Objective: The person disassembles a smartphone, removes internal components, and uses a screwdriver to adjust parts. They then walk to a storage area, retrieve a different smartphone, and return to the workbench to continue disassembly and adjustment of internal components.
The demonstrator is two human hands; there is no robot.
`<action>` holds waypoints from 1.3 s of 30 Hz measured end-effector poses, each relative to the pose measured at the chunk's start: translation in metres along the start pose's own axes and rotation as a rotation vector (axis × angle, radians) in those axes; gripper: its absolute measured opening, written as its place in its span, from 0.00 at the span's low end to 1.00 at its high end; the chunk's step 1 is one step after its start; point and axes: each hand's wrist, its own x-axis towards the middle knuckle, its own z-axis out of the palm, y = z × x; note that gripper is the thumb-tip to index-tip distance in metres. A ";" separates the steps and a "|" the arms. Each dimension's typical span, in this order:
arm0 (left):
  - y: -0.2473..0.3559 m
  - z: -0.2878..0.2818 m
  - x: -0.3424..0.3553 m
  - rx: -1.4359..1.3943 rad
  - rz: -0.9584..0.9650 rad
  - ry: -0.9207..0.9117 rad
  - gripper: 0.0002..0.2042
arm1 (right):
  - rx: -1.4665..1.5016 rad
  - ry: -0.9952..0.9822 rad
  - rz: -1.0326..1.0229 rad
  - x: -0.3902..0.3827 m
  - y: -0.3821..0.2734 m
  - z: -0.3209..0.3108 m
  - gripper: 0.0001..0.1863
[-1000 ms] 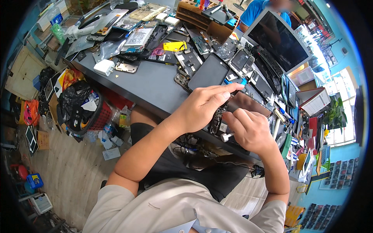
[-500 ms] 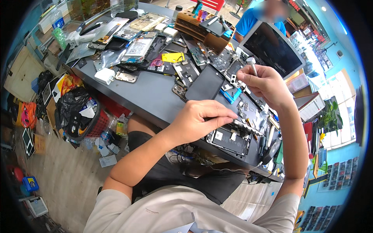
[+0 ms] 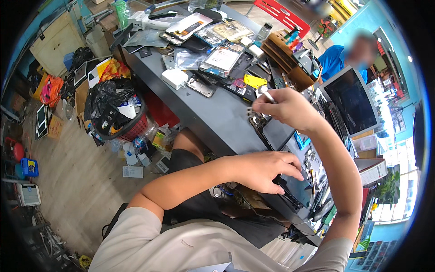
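My right hand (image 3: 283, 109) is raised over the middle of the desk, closed round a silver screwdriver (image 3: 267, 93), with a small metal piece (image 3: 249, 111) at its fingertips. Under it lie phone frames and a dark flat tray (image 3: 278, 133), with a blue tool (image 3: 302, 141) beside the tray. My left hand (image 3: 267, 172) is lower, fingers apart and curved over a disassembled phone (image 3: 292, 192) near the desk's front edge; its fingertips are at the phone, and I cannot tell whether they touch it.
The grey desk (image 3: 199, 113) holds piled phones (image 3: 222, 59), a white charger (image 3: 174, 79), a wooden organizer (image 3: 290, 59) and a monitor (image 3: 346, 104). A person (image 3: 340, 59) in blue is across the desk. A bag-lined basket (image 3: 129, 127) stands at the left.
My right hand has risen from the phone and moved left over the desk with the screwdriver. My left hand's fingers have spread and moved down over the phone. The view has turned.
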 end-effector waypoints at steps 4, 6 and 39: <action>0.003 0.002 0.003 0.025 -0.002 -0.077 0.31 | -0.146 -0.047 -0.045 0.028 -0.007 0.021 0.15; 0.002 0.002 0.004 0.027 0.008 -0.086 0.31 | -0.218 -0.025 -0.048 0.032 -0.011 0.023 0.18; 0.095 0.065 -0.223 0.625 -0.059 0.338 0.23 | -0.884 0.795 -0.286 -0.249 0.082 0.033 0.17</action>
